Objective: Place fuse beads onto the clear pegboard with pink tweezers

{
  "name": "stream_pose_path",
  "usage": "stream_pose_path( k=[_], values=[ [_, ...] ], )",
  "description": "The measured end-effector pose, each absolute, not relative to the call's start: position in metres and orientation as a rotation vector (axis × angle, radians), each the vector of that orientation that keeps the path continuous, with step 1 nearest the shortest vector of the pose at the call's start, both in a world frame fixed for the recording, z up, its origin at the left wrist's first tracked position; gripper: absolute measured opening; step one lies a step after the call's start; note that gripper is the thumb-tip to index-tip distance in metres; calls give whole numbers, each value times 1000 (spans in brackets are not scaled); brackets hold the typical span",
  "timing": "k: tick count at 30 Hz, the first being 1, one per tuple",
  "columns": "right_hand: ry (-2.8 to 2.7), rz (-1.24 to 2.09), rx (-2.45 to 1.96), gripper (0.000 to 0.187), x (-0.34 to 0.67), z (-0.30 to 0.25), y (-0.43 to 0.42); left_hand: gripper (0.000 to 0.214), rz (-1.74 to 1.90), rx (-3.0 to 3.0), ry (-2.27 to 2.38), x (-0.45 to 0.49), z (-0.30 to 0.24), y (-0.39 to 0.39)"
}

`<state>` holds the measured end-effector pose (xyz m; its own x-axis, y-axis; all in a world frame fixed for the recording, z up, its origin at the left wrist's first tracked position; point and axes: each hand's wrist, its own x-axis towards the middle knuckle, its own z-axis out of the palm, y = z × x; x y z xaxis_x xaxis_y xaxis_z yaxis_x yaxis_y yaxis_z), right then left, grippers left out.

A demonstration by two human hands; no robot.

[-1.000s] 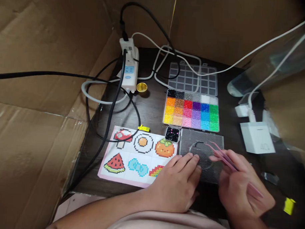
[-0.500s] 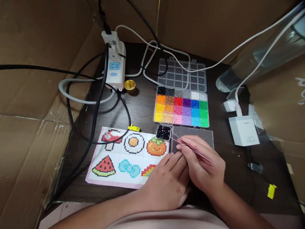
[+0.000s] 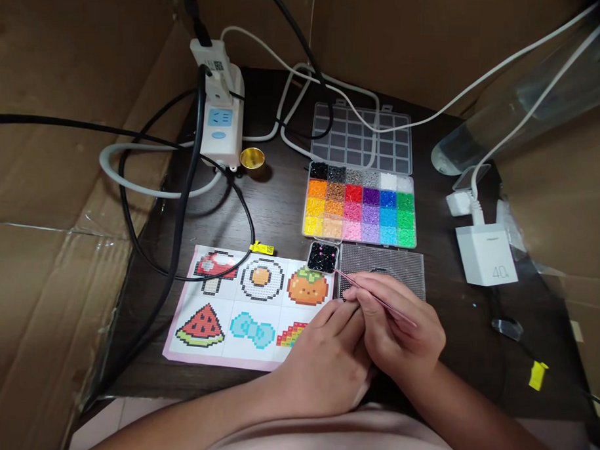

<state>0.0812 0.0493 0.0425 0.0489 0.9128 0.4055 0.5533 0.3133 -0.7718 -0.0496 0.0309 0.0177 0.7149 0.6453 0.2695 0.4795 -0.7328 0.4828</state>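
Note:
My right hand (image 3: 402, 324) pinches a pair of pink tweezers (image 3: 350, 279), tips together beside a small clear box (image 3: 309, 265) of black beads (image 3: 322, 257) with a few pink ones among them. My left hand (image 3: 332, 351) rests palm down with fingers stretched forward, some of them covered by the right hand. Both hands lie over the near edge of a clear pegboard (image 3: 409, 268), where a short dark row of beads shows near the right fingers. Partly beneath the left hand is a pattern sheet (image 3: 228, 304) with pixel pictures of fruit, an egg and a bow.
Behind the pegboard stands a sorted bead case (image 3: 360, 214), its divided lid (image 3: 362, 138) folded back. A power strip (image 3: 222, 127), black cables (image 3: 182, 214) and a gold cap (image 3: 252, 158) occupy the left. To the right is a white charger (image 3: 486, 254); cardboard walls (image 3: 66, 144) surround the table.
The tweezers' tips, apart before, have come together next to the box of black beads. My left hand has hardly moved. The whole view has shifted slightly.

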Motion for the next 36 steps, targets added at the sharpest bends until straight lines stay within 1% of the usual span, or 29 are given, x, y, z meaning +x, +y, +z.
stream_pose_path(
  k=[6, 27, 33, 36],
  values=[
    [-1636, 456, -1335, 26, 83, 38, 49, 31, 571, 2521, 857, -50, 18, 31],
    [-1653, 465, -1349, 26, 84, 38, 48, 31, 541, 2564, 855, -52, 17, 31],
    [-1640, 451, -1331, 29, 83, 38, 48, 31, 574, 2552, 863, -51, 17, 31],
    [-1638, 440, -1322, 33, 84, 41, 46, 32, 596, 2517, 867, -50, 18, 31]
  ],
)
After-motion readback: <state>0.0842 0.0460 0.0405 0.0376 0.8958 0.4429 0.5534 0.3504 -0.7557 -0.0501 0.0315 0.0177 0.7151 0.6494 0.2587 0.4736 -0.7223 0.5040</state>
